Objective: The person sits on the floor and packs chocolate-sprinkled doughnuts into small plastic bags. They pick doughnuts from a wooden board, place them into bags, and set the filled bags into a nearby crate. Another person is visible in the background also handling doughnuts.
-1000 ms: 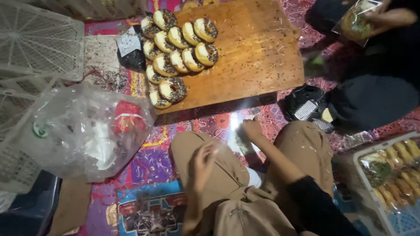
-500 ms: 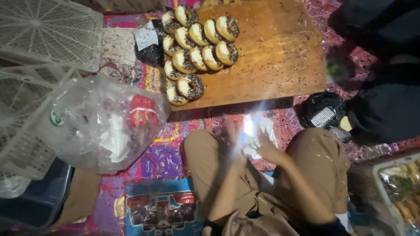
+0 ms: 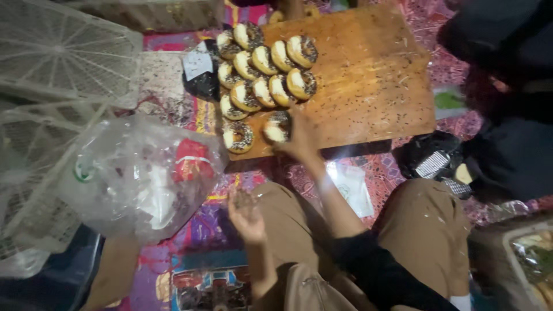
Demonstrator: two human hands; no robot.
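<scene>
Doughnut [image 3: 276,126] near the wooden board's [image 3: 368,86] front edge is being touched by the right hand [image 3: 299,138], fingers closing on it; whether gripped cannot be told. Left hand [image 3: 246,214], cupped upward holding sprinkles, lies nearer the lap.

Clutter is lying all around a patterned floor mat.

A crumpled clear plastic bag [image 3: 135,178] with red and white packets inside is sitting at the left, just beside white plastic lattice trays [image 3: 63,52] that are leaning over one another. A small black pouch with a white label [image 3: 199,72] is resting near the tabletop's left edge. A flat clear packet [image 3: 351,187] is catching the light on the colourful mat [image 3: 184,227] between the knees. A black bag showing a metal grater [image 3: 435,164] is lying at the right, and a clear tray of food [image 3: 533,262] is showing at the lower right corner.
</scene>
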